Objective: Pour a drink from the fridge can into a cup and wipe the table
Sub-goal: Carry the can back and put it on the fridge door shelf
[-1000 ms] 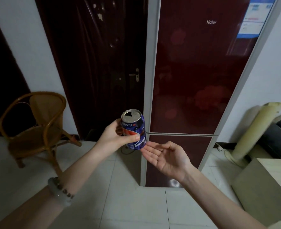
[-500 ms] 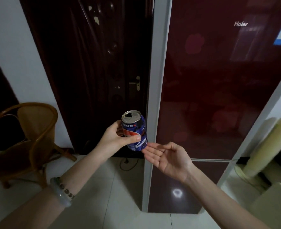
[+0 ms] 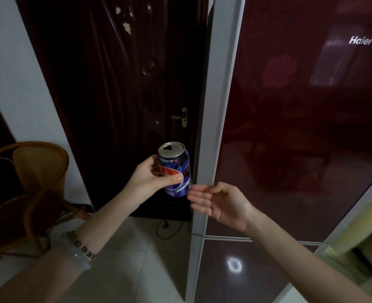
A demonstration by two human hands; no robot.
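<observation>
My left hand (image 3: 152, 179) grips a blue drink can (image 3: 176, 169), held nearly upright in front of me, with its top opened. My right hand (image 3: 220, 201) is open, palm up, just right of the can's base; its fingertips are at the can's lower edge. The dark red fridge (image 3: 300, 127) fills the right half of the view with its doors closed. No cup or table is in view.
A dark wooden door (image 3: 124, 95) stands behind the can, left of the fridge. A rattan chair (image 3: 28, 193) sits at the left on the pale tiled floor (image 3: 137, 259). A cable lies on the floor by the door. A pale roll leans at the far right edge.
The view has come closer to the fridge and tilted up. Both hands keep almost the same pose, the can still in my left hand.
</observation>
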